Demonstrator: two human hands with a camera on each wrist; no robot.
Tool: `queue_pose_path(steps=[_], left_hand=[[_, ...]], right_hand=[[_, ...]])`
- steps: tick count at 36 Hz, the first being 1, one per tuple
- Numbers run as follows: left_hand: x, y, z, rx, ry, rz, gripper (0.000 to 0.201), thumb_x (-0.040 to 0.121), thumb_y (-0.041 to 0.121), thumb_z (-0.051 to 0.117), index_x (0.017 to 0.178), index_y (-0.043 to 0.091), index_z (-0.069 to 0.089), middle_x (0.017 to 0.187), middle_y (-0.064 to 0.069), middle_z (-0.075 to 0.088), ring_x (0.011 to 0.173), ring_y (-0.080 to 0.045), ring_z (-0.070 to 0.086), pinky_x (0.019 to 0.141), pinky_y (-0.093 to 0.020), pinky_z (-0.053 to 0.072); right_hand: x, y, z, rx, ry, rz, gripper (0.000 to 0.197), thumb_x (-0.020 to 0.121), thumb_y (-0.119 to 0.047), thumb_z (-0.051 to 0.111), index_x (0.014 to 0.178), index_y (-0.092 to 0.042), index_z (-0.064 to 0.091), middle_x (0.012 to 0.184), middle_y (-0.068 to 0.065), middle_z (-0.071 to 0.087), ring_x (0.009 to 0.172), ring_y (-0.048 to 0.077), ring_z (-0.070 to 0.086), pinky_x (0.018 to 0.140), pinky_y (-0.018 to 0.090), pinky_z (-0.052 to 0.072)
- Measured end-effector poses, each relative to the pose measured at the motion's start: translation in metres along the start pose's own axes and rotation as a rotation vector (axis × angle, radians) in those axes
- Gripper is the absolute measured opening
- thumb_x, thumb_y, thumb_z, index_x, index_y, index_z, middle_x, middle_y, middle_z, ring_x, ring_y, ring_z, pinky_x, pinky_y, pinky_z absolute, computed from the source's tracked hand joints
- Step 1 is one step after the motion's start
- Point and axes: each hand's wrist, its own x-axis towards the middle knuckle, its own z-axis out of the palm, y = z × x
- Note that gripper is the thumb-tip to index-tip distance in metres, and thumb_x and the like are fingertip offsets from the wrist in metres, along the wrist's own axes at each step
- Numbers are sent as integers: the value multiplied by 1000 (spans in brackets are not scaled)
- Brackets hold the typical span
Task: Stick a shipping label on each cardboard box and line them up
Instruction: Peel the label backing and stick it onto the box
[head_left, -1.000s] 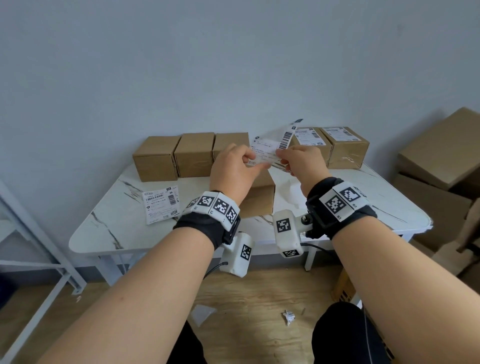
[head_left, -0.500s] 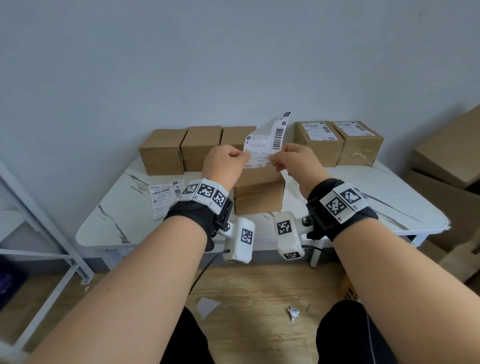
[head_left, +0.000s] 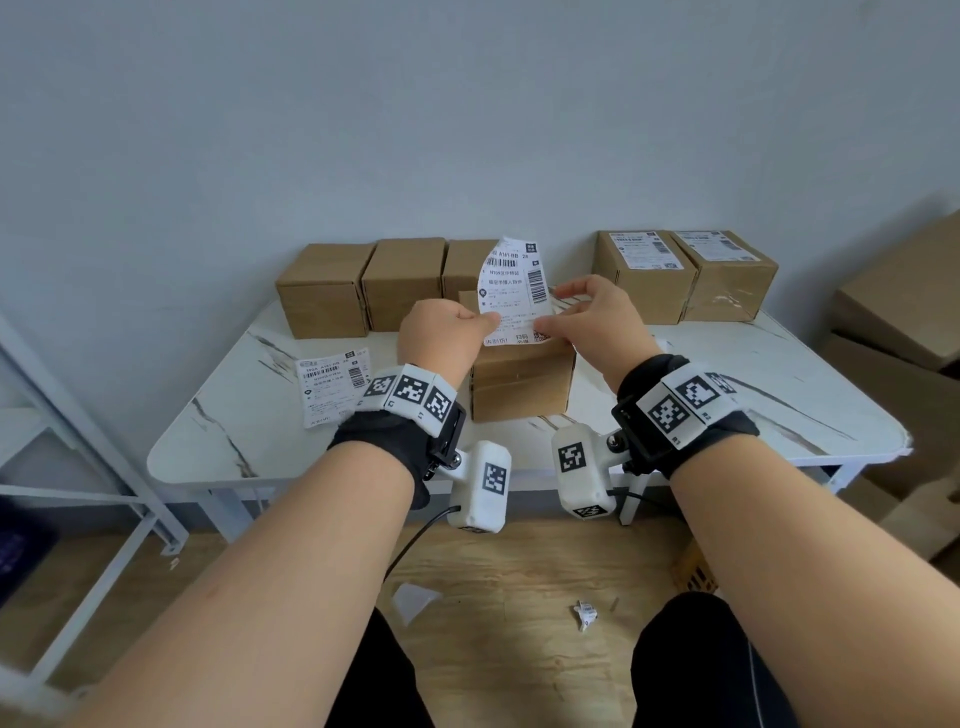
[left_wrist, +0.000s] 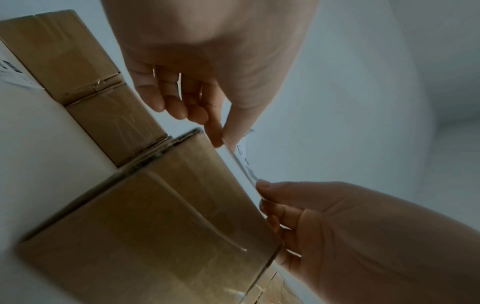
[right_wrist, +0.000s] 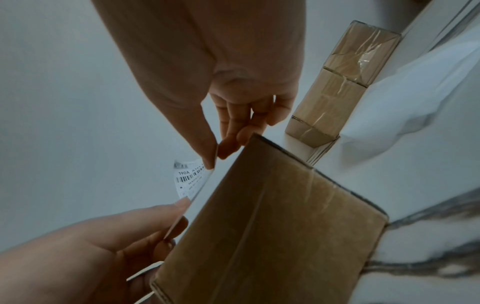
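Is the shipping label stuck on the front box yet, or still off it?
Off: the label stands curled above the front box, pinched by left hand and right hand.

The head view is being lit evenly by soft, bright daylight, with straight lines being bent toward the frame edges. Both wrist views are being rendered dim, bluish and grainy, with nearby skin blurred and glare being thrown off box tape (right_wrist: 363, 57).

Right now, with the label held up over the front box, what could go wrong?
The shipping label curls above the left hand and right hand; it may fold onto itself or land crooked on the front cardboard box. Pressing down could also slide that loose box on the marble table.
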Motion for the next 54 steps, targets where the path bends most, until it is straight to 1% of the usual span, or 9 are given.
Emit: queue_pose_path(steps=[4, 9, 16, 24, 33, 42, 45, 49, 54], left_hand=[[-3, 1, 2, 52, -18, 33, 31, 87, 31, 66, 79, 2, 72, 81, -9, 72, 78, -25, 66, 73, -36, 52], [-4, 0, 5, 90, -12, 77, 33, 87, 30, 65, 76, -1, 72, 78, -13, 71, 76, -26, 66, 59, -26, 44], [-4, -3, 7, 128, 12, 86, 32, 87, 30, 66, 70, 3, 72, 76, -5, 71, 85, -14, 60, 71, -22, 37], [-4, -7, 11, 186, 53, 129, 32, 88, 31, 65, 66, 7, 70, 84, -2, 66, 84, -10, 52, 68, -24, 33], [-6, -8, 14, 260, 88, 193, 25, 87, 28, 65, 69, 12, 62, 89, -1, 52, 80, -15, 49, 68, -24, 33], [-11, -11, 13, 420, 139, 322, 24, 88, 31, 60, 70, 15, 54, 90, -2, 52, 90, -23, 48, 69, -35, 45], [-12, -11, 12, 487, 153, 332, 25, 88, 37, 58, 77, 15, 57, 97, -2, 53, 94, -23, 47, 69, -33, 43], [-10, -9, 10, 527, 184, 304, 38, 84, 43, 63, 102, 11, 54, 107, -6, 53, 100, -25, 49, 75, -35, 44], [-10, -10, 7, 528, 152, 437, 23, 87, 32, 64, 97, 12, 58, 105, -6, 54, 100, -26, 48, 79, -36, 44]], right_hand=[[-2, 0, 0, -58, -2, -19, 44, 80, -14, 76, 118, -14, 54, 85, 0, 63, 73, 10, 61, 62, 20, 45], [-5, 0, 0, -81, -16, -22, 45, 80, -11, 75, 119, -15, 53, 85, -1, 62, 76, 12, 63, 65, 22, 50], [-6, 2, 1, -121, -25, -38, 47, 77, -14, 77, 117, -17, 52, 85, 0, 63, 82, 17, 65, 76, 33, 54], [-6, 4, 2, -168, -21, -60, 43, 79, -16, 76, 115, -19, 53, 88, 1, 62, 77, 14, 62, 70, 29, 54], [-6, 4, 3, -225, -16, -93, 42, 78, -17, 76, 114, -19, 53, 86, 1, 61, 73, 12, 56, 60, 22, 42], [-9, 4, 4, -248, -6, -103, 39, 80, -15, 72, 115, -16, 54, 77, -7, 52, 66, 5, 50, 57, 19, 37], [-9, 3, 2, -240, -12, -97, 39, 81, -14, 73, 114, -17, 54, 78, -7, 52, 66, 4, 50, 56, 19, 37], [-10, 2, 1, -242, -20, -92, 36, 83, -9, 68, 115, -16, 55, 80, -6, 53, 68, 4, 51, 56, 17, 36], [-9, 2, 1, -232, -42, -83, 29, 83, -2, 63, 110, -14, 60, 79, -7, 51, 66, 5, 50, 57, 16, 38]])
